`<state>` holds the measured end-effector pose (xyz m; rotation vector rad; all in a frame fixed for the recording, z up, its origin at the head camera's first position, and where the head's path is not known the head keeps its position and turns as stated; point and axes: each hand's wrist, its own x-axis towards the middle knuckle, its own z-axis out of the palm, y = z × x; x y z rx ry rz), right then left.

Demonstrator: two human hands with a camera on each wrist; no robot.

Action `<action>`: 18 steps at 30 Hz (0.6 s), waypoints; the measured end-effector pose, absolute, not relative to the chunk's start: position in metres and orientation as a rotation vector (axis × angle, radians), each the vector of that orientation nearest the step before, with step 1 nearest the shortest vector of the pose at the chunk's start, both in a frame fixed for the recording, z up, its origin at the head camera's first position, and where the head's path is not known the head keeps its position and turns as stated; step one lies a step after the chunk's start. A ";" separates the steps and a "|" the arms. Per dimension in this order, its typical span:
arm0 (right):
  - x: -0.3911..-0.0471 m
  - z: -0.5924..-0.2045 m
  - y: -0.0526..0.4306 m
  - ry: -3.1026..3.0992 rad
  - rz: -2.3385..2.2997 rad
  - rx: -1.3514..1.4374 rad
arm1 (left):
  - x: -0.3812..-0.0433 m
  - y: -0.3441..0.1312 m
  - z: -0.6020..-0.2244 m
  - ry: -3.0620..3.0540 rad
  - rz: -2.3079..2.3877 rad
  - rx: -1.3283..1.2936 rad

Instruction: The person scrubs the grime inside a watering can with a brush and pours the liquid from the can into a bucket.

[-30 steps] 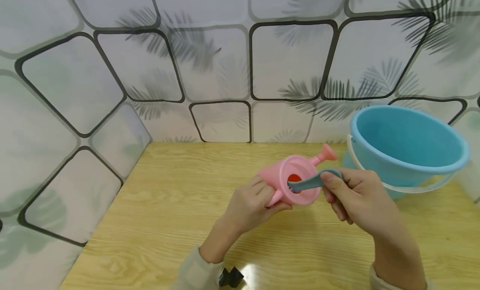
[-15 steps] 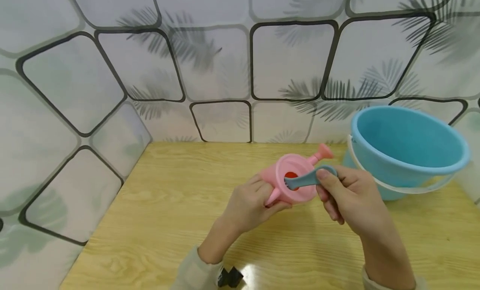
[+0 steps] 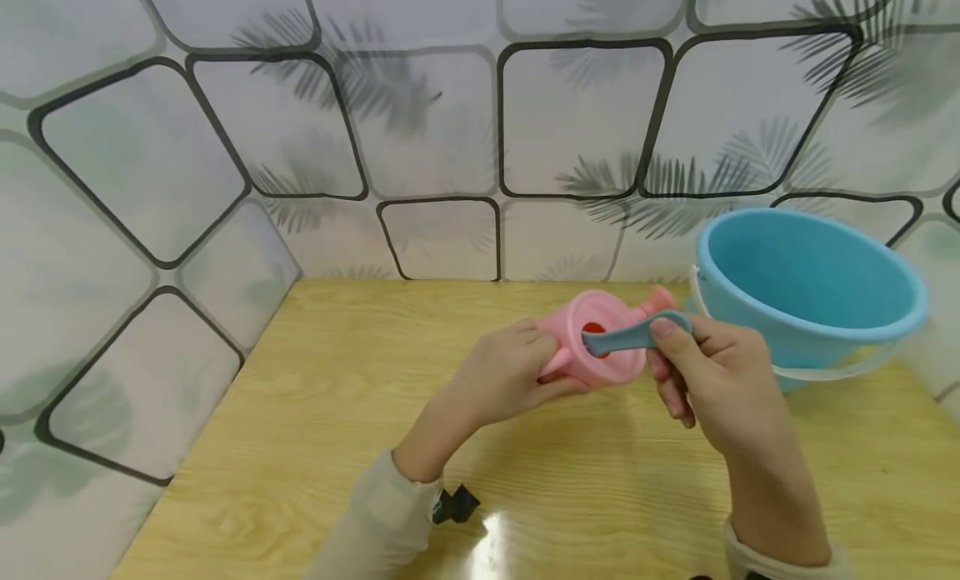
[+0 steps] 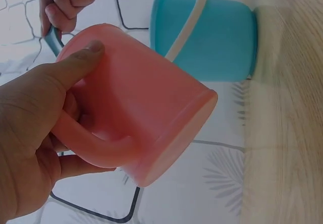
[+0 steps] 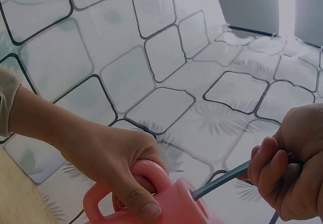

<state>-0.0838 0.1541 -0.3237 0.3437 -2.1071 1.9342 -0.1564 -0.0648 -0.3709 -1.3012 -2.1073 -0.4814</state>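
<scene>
My left hand (image 3: 513, 372) grips the handle of a small pink watering can (image 3: 621, 370), tilted above the table with its open mouth towards me. In the left wrist view, the thumb lies along the can's wall. My right hand (image 3: 720, 380) pinches the handle of a short blue-grey fork (image 3: 630, 338) between thumb and fingers. The fork's tined end reaches into the can's mouth, in front of a red thing (image 3: 595, 327) inside. Whether the tines touch the red thing I cannot tell. The can's spout points to the far right, partly behind the fork and fingers.
A light blue bucket (image 3: 795, 317) with a white handle stands at the back right, just beyond my right hand. Patterned covering (image 3: 435, 130) rises behind and left of the wooden table (image 3: 300, 447). A dark object (image 3: 456, 505) shows beside my left sleeve.
Both hands have risen a little, carrying the watering can and fork slightly away from me and to the right. The fork's end stays inside the can's mouth.
</scene>
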 end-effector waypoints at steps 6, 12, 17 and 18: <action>-0.083 -0.320 0.155 -2.157 1.887 0.323 | -0.158 -0.065 -0.368 -2.096 -0.461 -1.326; -0.080 -0.320 0.153 -2.093 1.931 0.369 | -0.164 -0.069 -0.360 -2.078 -0.418 -1.377; -0.079 -0.320 0.153 -2.082 1.912 0.403 | -0.165 -0.069 -0.360 -2.056 -0.437 -1.381; -0.078 -0.320 0.154 -2.096 1.897 0.381 | -0.165 -0.069 -0.361 -2.042 -0.437 -1.383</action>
